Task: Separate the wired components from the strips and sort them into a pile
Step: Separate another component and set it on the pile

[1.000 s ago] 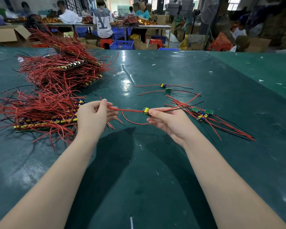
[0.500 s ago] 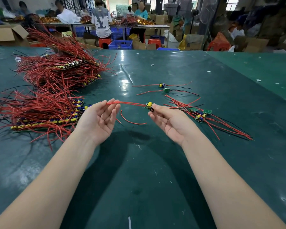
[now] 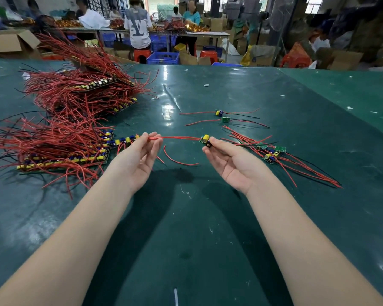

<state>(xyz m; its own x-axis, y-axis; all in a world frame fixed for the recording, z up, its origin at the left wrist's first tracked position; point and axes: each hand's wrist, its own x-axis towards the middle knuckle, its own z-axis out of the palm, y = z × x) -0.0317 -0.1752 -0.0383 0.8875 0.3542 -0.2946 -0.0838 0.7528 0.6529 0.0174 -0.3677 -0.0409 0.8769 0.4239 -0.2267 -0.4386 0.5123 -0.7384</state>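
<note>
The right hand (image 3: 232, 161) pinches a small component (image 3: 205, 139) at the fingertips, palm up, with the other fingers loosely curled. It is a tiny green board with a yellow cylinder and a dark block on it. Its red wires (image 3: 177, 138) run to the left, where the left hand (image 3: 139, 157) holds their free ends between thumb and fingertips, also palm up. So both hands grip the same piece, held a little above the green table (image 3: 208, 239), between the 2 arms. 1 more red wire from it hangs down in a loop and touches the table.

The piece looks very light. The wires are thin and soft; they bend easily and can catch on other wires. The little board is stiff, but the parts soldered on it may be fragile, so I think it is better to hold the board by its edges and not to pull hard on the wires, because a joint could tear.

The sorted pile (image 3: 272, 152) lies just to the right of the right hand: a few boards with their wires spread toward the right. 2 loose pieces (image 3: 221, 115) lie farther back on the table, apart from that pile. On the left are the strips (image 3: 64, 159) with many components in a row, under a thick mass of red wires, and a bigger heap (image 3: 80, 89) behind them. Most of the work seems not yet done. In my judgement, the held piece is ready to go on the pile.
</note>
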